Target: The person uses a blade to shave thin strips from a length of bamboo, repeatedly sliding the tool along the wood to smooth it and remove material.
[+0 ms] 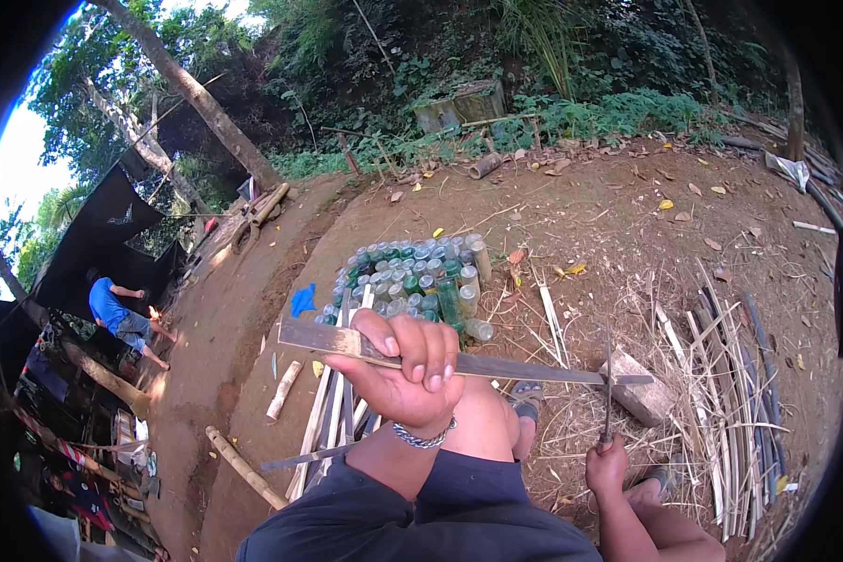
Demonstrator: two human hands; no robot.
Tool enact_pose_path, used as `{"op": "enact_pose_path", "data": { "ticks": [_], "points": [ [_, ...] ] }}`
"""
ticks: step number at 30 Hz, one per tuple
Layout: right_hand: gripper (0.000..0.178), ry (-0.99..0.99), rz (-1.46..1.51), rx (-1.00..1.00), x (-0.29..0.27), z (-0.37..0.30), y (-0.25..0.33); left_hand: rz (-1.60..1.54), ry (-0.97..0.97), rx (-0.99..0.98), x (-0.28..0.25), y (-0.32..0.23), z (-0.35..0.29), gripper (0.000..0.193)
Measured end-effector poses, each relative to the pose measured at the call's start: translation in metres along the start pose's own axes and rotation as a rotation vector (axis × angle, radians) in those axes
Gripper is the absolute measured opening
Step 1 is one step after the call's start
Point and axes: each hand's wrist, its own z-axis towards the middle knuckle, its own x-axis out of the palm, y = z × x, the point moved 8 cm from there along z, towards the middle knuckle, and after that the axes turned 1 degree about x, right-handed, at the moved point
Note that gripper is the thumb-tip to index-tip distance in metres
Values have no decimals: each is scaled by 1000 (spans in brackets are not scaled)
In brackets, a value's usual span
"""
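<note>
My left hand (405, 365) is closed around a long flat dark bamboo strip (525, 369), held nearly level across my lap. A metal chain bracelet circles that wrist. My right hand (607, 465) grips the handle of a knife (610, 384), its narrow blade pointing away from me. The blade crosses the strip near its right end; whether the edge cuts into it I cannot tell. Below that end lies a short wooden block (644, 391) on the ground. Thin pale shavings (571, 440) are scattered around my sandalled feet.
Many glass bottles (407, 279) are grouped on the dirt ahead. Split bamboo strips (735, 412) lie at right, others (320, 421) beside my left leg. A bamboo pole (244, 468) and short piece (284, 390) lie left. A person in blue (114, 307) stands near a small fire.
</note>
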Motion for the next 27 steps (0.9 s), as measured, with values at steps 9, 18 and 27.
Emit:
{"op": "enact_pose_path", "data": {
  "ticks": [9,18,27],
  "points": [
    [22,145,75,197,-28,-5,19,64,88,-5,10,7,-8,49],
    [25,111,110,129,-14,5,3,127,-20,14,20,1,-11,47],
    [20,78,286,-151,-19,-5,66,124,-92,41,27,12,-10,46]
  ]
}}
